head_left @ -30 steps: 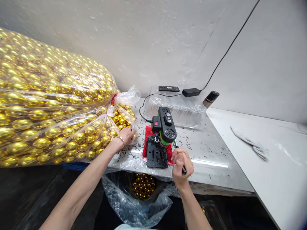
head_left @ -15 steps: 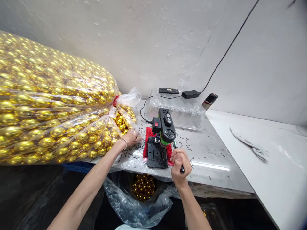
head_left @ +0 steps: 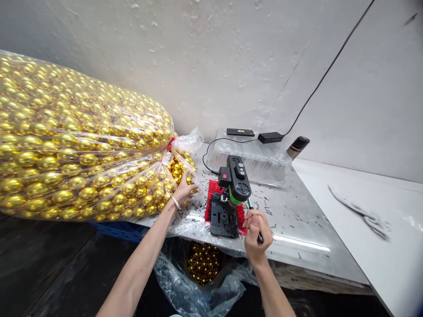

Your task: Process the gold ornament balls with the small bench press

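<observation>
My left hand [head_left: 184, 191] reaches into the open mouth of a large clear plastic bag [head_left: 125, 167] packed with shiny gold balls. Its thumb and forefinger are apart beside a gold ball [head_left: 189, 180]; the other fingers are partly hidden. My right hand [head_left: 258, 233] is wrapped around a thin lever with a black grip [head_left: 260, 239], at the right side of a small black and green machine [head_left: 238, 178]. The machine has a red switch and a flat black base plate [head_left: 220, 220], which rests on a red mat [head_left: 211, 187] strewn with black bits.
A clear plastic tray [head_left: 267, 165] stands behind the machine, with a power adapter [head_left: 270, 138] and a remote control [head_left: 240, 132] near it. A dark-capped can [head_left: 298, 146] leans at the right. Gloves [head_left: 370, 220] lie on the white surface. Below the edge hangs an open bag of gold balls [head_left: 203, 264].
My left hand has moved from the metal tabletop up into the mouth of the bag, among the gold balls. My right hand keeps its grip on the lever. The view has shifted slightly.
</observation>
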Tool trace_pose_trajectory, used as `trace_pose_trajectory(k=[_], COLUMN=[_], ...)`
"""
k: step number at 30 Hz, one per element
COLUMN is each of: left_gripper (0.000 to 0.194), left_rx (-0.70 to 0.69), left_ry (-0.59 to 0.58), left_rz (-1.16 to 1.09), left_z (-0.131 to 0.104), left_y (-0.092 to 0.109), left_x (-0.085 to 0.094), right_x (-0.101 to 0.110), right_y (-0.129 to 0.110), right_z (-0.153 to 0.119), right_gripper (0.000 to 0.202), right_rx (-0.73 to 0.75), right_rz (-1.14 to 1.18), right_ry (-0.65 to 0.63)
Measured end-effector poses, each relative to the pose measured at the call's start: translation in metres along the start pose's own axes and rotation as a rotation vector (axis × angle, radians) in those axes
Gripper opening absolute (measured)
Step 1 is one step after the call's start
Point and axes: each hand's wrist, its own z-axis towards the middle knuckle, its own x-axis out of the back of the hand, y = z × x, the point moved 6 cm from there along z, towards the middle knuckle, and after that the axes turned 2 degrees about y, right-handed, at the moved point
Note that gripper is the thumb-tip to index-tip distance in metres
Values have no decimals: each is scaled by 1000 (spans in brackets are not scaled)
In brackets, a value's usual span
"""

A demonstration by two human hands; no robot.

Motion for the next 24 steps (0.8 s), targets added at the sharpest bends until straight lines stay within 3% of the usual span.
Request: trace_pose_trajectory(k=[2, 4, 7, 10, 13, 17, 21, 24], left_gripper=[65, 55, 37, 34, 33, 19, 17, 25], left_rx=[157, 249, 307, 285, 307, 479, 527, 477], left_ry=[22, 72, 115, 53, -28, -59, -128, -102], left_rz=[-365, -593, -783, -872, -921, -876, -731, -621], left_z=[-5, -12, -29, -55, -81, -101, -102, -98], left_y=[-1, 1, 7, 14, 13, -13, -33, -36], left_x=[3, 8, 18, 17, -1, -38, -68, -74], right_x=[0, 0, 0, 0, 0, -1, 0, 1], right_y=[1, 1, 1, -1, -3, -7, -14, -19], right_z=[0, -1, -1, 0, 2, 7, 17, 27], right_gripper=[29, 29, 29, 28, 29, 28, 28, 28], right_rx=[-8, -7, -6, -11, -19, -15, 7, -3], right_rz=[-2, -5, -2, 5, -6, -18, -24, -18], right_ry=[0, -4, -12, -5, 0, -39, -67, -87])
